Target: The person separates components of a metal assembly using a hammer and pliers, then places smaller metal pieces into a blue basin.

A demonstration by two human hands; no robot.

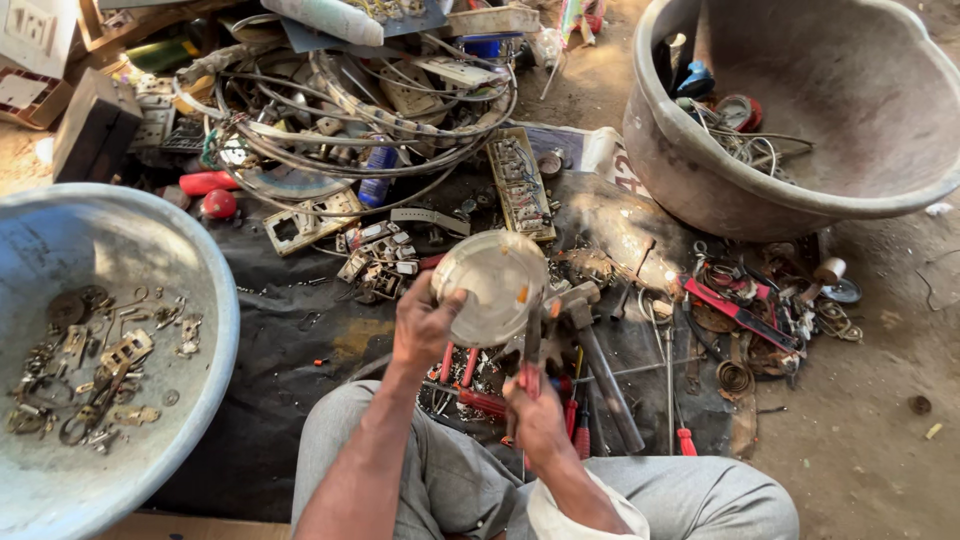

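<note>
My left hand [424, 325] grips a round, pale, dish-like part [492, 286] by its left rim and holds it up over the black mat. My right hand [537, 412] is closed around the red handles of pliers [531, 345], whose metal jaws reach the lower right edge of the round part. A hammer [596, 350] with a dark handle lies on the mat just right of the pliers. Red-handled screwdrivers [686, 440] lie beside my right knee.
A grey basin [215, 300] at left holds several small metal scraps. A large tub [700, 190] at upper right holds wires and parts. Coiled wires [350, 140], switch plates and circuit strips crowd the far mat. Bare dirt ground lies to the right.
</note>
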